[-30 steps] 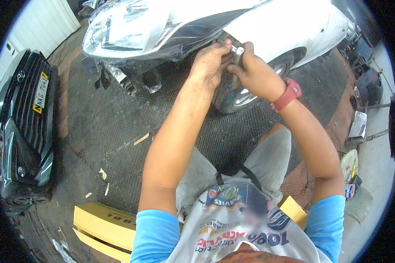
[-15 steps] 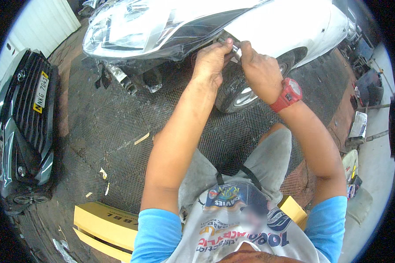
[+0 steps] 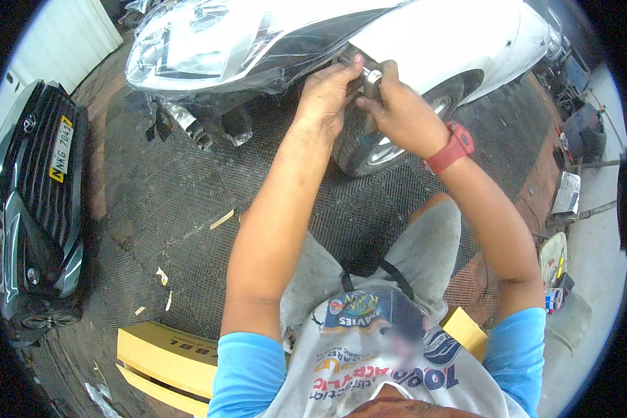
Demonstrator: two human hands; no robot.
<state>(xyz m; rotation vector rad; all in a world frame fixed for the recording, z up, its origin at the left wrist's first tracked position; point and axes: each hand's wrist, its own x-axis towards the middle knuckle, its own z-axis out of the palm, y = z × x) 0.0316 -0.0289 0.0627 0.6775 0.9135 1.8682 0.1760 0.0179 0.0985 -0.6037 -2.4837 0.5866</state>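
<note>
Both my hands are raised to the front corner of a white car, where the fender edge meets the open front end. My right hand, red watch at its wrist, is closed round a shiny metal ratchet wrench. Close beside it, my left hand has its fingers closed round the tool's front end, against the gap under the fender edge. The fastener there is hidden by my fingers. Just below my hands is the front wheel. A clear plastic film covers the headlight.
A dark car stands at the left. A yellow box lies behind me on the black mat floor, near scraps of tape. Exposed metal brackets hang below the headlight. Parts and boxes line the right wall.
My right hand has turned slightly around the tool, and the ratchet head now shows more plainly. My left hand stays at the fender edge. The view has shifted a little.
</note>
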